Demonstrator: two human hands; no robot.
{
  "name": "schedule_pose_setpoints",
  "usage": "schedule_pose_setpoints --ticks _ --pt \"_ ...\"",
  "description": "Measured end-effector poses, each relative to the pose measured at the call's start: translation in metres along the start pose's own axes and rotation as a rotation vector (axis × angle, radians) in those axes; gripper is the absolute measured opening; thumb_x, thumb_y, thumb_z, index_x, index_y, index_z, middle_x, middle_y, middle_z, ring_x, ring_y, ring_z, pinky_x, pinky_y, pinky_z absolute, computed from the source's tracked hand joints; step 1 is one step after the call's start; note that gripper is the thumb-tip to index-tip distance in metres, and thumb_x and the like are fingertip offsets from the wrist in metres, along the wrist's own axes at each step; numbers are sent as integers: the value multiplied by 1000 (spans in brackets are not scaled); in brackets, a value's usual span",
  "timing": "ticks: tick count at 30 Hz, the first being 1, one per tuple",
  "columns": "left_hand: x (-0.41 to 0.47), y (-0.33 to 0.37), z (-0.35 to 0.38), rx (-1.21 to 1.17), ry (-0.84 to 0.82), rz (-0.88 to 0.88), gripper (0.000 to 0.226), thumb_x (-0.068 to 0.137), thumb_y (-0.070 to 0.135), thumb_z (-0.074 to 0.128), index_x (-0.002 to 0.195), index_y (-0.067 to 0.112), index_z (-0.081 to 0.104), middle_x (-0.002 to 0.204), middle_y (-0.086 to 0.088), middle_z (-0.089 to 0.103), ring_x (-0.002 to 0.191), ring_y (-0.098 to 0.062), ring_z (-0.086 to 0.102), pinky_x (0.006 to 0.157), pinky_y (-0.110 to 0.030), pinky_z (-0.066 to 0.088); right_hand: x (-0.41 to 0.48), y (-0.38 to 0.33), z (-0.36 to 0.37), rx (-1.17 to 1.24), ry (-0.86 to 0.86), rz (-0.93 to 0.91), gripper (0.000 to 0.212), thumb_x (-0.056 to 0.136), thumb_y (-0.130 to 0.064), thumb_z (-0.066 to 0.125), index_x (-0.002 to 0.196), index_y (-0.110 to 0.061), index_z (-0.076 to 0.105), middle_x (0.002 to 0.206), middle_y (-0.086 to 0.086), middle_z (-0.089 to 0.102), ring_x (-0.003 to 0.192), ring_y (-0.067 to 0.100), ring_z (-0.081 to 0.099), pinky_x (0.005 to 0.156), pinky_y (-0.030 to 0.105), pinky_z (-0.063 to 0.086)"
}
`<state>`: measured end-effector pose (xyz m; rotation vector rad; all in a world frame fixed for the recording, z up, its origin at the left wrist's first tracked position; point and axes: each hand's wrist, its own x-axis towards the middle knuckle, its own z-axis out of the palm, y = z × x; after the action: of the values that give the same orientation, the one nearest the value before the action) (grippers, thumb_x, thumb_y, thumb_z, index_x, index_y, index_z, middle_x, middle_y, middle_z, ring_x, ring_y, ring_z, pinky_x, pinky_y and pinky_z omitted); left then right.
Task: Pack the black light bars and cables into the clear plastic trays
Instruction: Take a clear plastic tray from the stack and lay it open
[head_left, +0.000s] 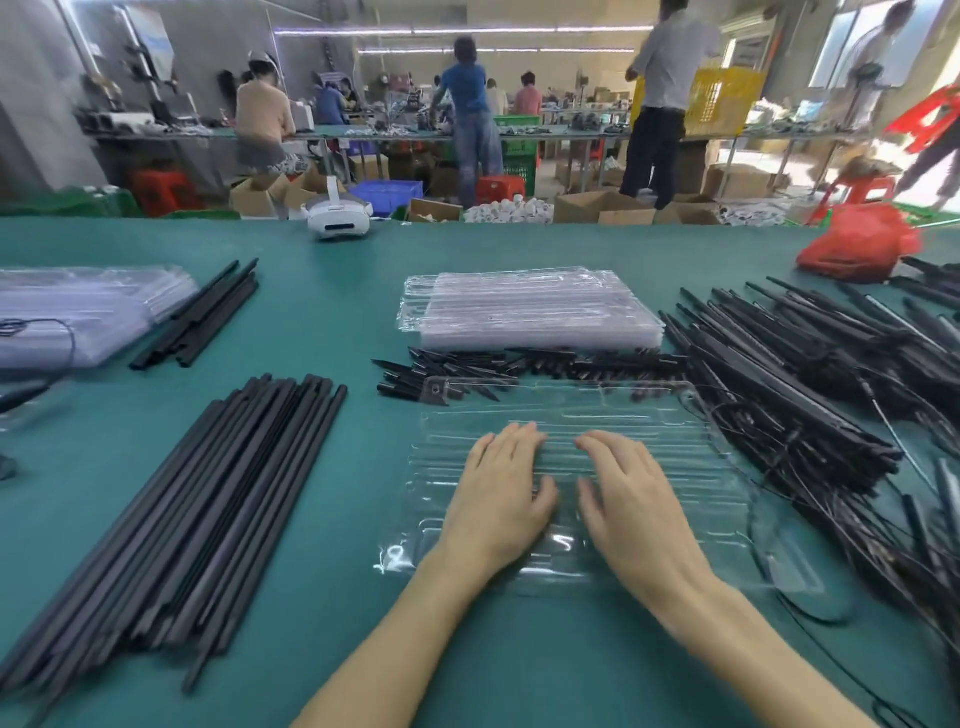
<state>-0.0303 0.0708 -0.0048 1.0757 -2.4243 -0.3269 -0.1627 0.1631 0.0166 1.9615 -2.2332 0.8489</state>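
The left hand (498, 493) and the right hand (636, 499) both lay flat, palm down, on one clear plastic tray (639, 413) in front of the person. The fingers of both hands were straight and a little spread. They pressed on the ribbed surface of the tray and gripped nothing. The two hands were just beside each other, with the thumbs near but not touching.

This tray lay on the green table (322, 322), and no bar was seen inside its grooves. Its far edge touched a row of short black pieces (524, 364). Behind this row stood a stack of clear trays (530, 312).

To the left of the hands, well apart from the tray, lay a long bundle of black light bars (197, 499), all pointing the same way. A smaller bundle of bars (202, 317) lay farther back on the left, beside a pile of clear packs (78, 317).

To the right, a big loose pile of bars with thin black cables (800, 379) reached up to the right edge of the tray, and some cables lay over its corner.

At the far side of the table stood a white headset (338, 218) and a red bag (857, 249).
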Motion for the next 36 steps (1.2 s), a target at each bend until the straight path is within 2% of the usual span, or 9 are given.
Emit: schedule_pose_setpoints --ticks 2,4,7,9,11,16,19,25,36 --pt "0 2 -4 -43 -2 4 49 102 26 46 150 16 42 161 3 34 151 -10 21 126 -29 5 -15 3 1 -76 -101 35 43 101 -17 54 142 -5 51 150 8 47 138 25 43 119 42 29" --pt "-3 6 -14 -195 56 -31 37 100 12 50 135 12 59 150 1 50 142 -12 40 123 -30 22 -22 5 6 -140 -152 59 44 107 -26 38 147 -9 45 160 4 34 144 20 33 122 36 19" --pt "-10 8 -35 -328 312 -117 28 97 3 51 110 15 72 117 5 71 109 -9 63 99 -29 48 -23 1 10 -171 -144 72 44 108 -29 32 148 -12 43 162 2 30 146 19 30 122 34 17" --pt "-15 3 -53 -285 434 -161 26 96 5 52 101 21 72 103 11 71 90 -6 61 80 -25 50 -27 -2 12 -168 -149 62 45 108 -28 32 148 -11 43 162 2 30 145 19 31 122 34 17" --pt "-21 -9 -71 -175 485 -198 26 94 6 52 98 24 71 101 11 68 84 -5 56 73 -23 43 -30 -3 15 -178 -159 47 45 108 -29 30 149 -12 42 163 2 29 147 18 30 123 34 16" --pt "-34 -68 -113 283 256 -523 27 95 8 50 119 7 60 124 -14 57 118 -32 52 92 -45 45 -32 -4 16 -172 -153 37 44 108 -27 29 146 -9 45 162 6 31 146 22 32 123 37 18" --pt "-44 -91 -117 456 109 -657 29 99 12 50 126 1 51 130 -19 51 124 -35 46 96 -45 46 -33 -4 17 -162 -160 41 46 109 -29 27 148 -10 43 163 5 29 147 21 31 123 36 17" --pt "-52 -101 -105 735 -24 -628 23 97 14 58 120 7 54 127 -16 55 120 -32 50 93 -39 48 -32 -2 16 -131 -136 38 47 109 -33 26 149 -12 42 164 3 29 149 17 27 124 33 15" --pt "-38 -107 -108 732 -85 -613 28 95 10 54 121 -1 55 121 -18 59 112 -33 60 82 -41 53 -33 -8 17 -163 -173 21 54 110 -37 19 156 -11 30 167 5 20 153 18 18 125 34 11"
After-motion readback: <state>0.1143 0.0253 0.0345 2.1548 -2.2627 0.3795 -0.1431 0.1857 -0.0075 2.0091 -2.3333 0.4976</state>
